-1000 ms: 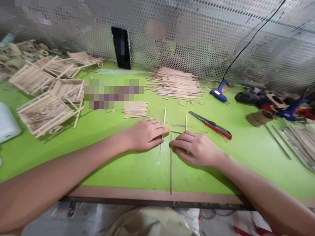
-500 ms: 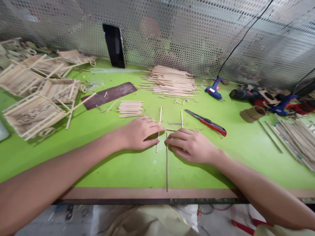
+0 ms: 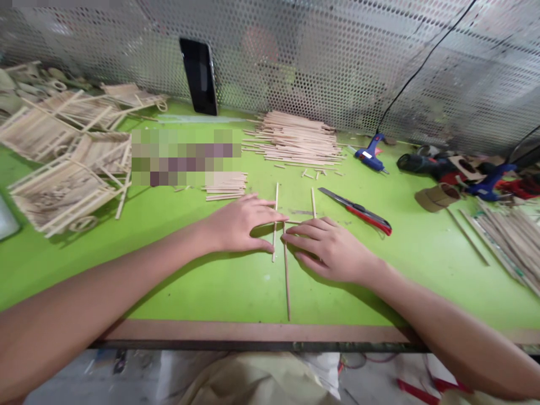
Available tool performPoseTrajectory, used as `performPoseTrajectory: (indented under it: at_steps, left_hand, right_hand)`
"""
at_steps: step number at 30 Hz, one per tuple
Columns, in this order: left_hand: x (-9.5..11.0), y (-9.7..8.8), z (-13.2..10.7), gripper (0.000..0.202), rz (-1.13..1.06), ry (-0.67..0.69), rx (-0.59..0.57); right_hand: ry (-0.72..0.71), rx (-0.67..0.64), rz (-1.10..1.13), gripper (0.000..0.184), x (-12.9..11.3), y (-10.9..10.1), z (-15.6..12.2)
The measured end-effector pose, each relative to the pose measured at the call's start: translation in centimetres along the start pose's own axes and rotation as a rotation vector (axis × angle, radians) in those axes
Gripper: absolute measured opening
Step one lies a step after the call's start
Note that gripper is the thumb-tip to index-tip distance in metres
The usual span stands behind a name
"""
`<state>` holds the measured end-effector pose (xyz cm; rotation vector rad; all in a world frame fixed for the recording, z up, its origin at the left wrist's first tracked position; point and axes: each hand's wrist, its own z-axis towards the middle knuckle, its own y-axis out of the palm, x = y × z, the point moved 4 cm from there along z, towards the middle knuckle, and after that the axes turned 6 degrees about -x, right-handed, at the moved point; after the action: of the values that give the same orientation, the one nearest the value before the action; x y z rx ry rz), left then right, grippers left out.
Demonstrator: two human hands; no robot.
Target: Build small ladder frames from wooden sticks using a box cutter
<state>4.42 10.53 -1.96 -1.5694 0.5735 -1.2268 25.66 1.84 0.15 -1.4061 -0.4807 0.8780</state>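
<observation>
My left hand [image 3: 240, 225] lies palm down on the green table, fingers stretched and thumb apart. Its index fingertip presses where a long thin wooden stick [image 3: 287, 287] meets a short crosspiece [image 3: 294, 221]; its thumb touches the lower part of an upright left stick [image 3: 276, 194]. Curled over a parallel right stick [image 3: 313, 202], my right hand [image 3: 331, 247] has its fingertips on the upper part of the long stick, which runs toward the table's front edge. The right hand hides much of the right stick and the crosspiece's right part.
A short stick bundle [image 3: 225, 185] and a larger stick pile [image 3: 295, 138] lie behind my hands. Right of them are a utility knife [image 3: 358, 211], a blue glue gun [image 3: 371, 154] and a bamboo ring [image 3: 436, 197]. Wooden cart models [image 3: 63, 191] stand left; a phone [image 3: 199, 76] leans behind.
The long stick's upper end has moved up and slightly left to the crosspiece. My left index finger has stretched right onto that meeting point. The view has shifted slightly.
</observation>
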Motion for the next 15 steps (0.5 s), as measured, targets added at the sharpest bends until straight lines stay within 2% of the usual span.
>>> performPoseTrajectory:
  at_steps: [6,15]
  left_hand:
    - [-0.12,0.78,0.12,0.104,-0.017,-0.119,-0.029]
    - [-0.19,0.92,0.26,0.112,0.001,-0.195,-0.041]
  right_hand:
    - [0.011,0.0,0.02,0.036,0.02,0.1,0.05]
    - [0.008,-0.008,0.002,0.038,0.02,0.24,0.1]
